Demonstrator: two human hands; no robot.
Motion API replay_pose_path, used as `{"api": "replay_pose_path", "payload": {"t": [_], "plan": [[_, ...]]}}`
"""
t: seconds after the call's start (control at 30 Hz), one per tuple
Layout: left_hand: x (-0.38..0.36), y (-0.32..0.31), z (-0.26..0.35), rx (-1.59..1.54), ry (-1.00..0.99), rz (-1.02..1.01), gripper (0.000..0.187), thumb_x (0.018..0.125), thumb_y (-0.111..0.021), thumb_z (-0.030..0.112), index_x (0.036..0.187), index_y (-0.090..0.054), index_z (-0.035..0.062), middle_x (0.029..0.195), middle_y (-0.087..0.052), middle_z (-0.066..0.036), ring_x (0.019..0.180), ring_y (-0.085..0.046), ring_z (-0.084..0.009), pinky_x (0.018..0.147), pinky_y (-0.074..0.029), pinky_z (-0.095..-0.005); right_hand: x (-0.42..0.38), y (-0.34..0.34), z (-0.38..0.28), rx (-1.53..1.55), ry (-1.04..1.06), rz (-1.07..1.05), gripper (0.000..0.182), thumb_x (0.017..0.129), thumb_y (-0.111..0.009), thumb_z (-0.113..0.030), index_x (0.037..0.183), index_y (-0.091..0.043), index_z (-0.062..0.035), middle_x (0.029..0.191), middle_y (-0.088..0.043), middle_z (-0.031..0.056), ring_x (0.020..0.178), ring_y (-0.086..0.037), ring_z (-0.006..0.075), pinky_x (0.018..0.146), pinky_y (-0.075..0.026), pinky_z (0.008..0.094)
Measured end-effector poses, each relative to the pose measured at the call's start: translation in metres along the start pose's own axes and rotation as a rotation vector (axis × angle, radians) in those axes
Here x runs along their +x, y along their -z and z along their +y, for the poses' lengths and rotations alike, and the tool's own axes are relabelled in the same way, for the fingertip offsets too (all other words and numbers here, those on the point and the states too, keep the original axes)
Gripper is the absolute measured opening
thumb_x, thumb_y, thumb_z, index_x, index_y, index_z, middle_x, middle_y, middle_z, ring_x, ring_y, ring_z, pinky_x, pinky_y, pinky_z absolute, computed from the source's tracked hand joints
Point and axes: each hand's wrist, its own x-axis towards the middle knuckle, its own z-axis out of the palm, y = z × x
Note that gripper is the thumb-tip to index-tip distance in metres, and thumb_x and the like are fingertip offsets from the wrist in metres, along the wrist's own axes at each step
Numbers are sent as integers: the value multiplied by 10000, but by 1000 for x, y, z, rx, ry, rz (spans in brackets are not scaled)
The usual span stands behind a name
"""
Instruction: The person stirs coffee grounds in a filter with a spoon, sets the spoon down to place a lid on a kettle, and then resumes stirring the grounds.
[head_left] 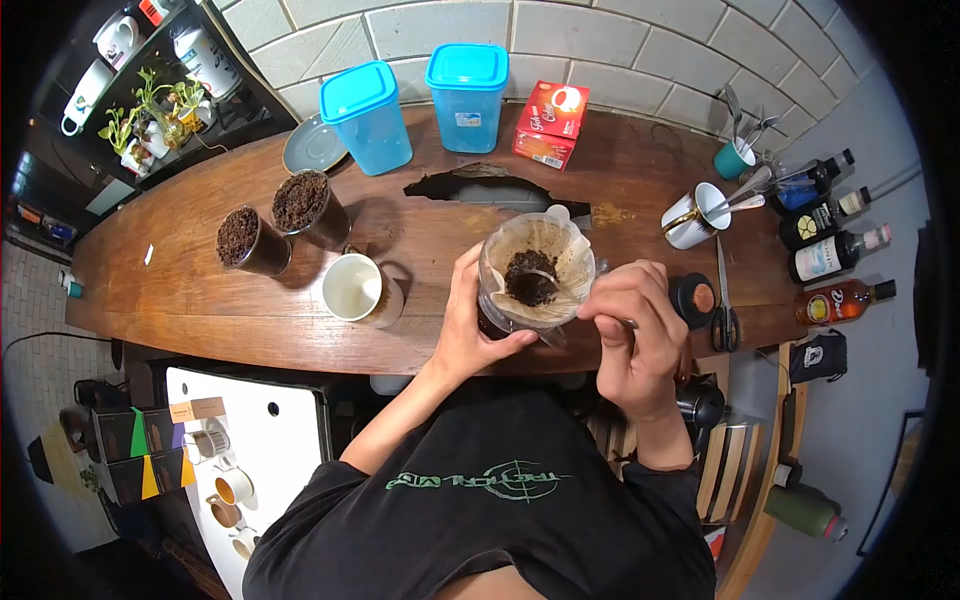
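Observation:
A clear coffee dripper lined with a paper filter stands near the front edge of the wooden counter. Dark wet-looking coffee grounds lie inside the filter. My left hand is closed around the dripper's left side, its thumb at the front. My right hand pinches the handle of a spoon, whose tip is down in the grounds. The vessel beneath the dripper is mostly hidden. To the left stands a white mug.
Two glasses of dark grounds stand left. Behind are two blue-lidded containers, a red tea box and a hole in the counter. A cutlery mug, scissors and bottles are right.

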Motion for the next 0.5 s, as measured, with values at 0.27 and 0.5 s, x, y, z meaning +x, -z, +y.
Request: {"api": "replay_pose_path", "payload": {"t": [0.27, 0.5], "plan": [[0, -2, 1, 22, -47, 13, 987, 669, -900, 354, 1441, -401, -2, 1469, -405, -232, 1378, -403, -400, 1124, -363, -494, -4, -1, 0, -77, 29, -6, 55, 923, -641, -102, 901, -631, -53, 875, -611, 80, 787, -589, 283, 751, -430, 411], [1, -2, 1, -14, -52, 16, 977, 658, -904, 311, 1438, -404, 0, 1469, -405, -233, 1378, -405, -398, 1125, -364, -488, -2, 0, -2, 68, -21, 60, 51, 935, -630, -90, 907, -625, -48, 854, -612, 83, 780, -587, 283, 748, -429, 400]]}}
